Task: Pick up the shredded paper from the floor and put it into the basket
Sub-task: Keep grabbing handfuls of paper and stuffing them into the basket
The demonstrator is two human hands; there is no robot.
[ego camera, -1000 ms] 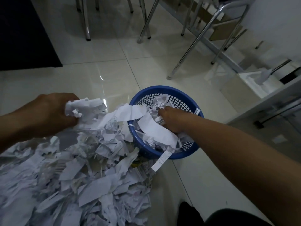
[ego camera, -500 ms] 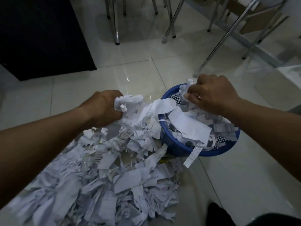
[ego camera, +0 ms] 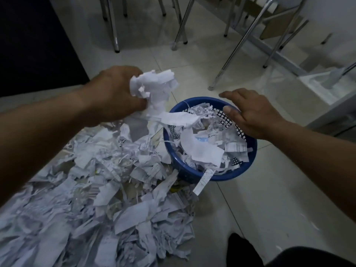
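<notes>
Fingertips of the left hand (ego camera: 113,91) buried behind the gripped clump of shredded paper (ego camera: 154,83), basket (ego camera: 231,176) left rim covered by strips (ego camera: 179,118), far-right rim behind the right hand (ego camera: 254,114), pile (ego camera: 92,199) cut off at left and bottom edges, print (ego camera: 202,139) unreadably small

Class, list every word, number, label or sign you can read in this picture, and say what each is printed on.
Nothing can be read.
Large scrap in the blue basket: bluish print, too blurred.
Strip hanging over the basket's rim: faint lines, too small.
Paper pile on the floor: grey print, blurred.
Bundle in the left hand: no print legible.
Basket itself: no label shows.
</notes>
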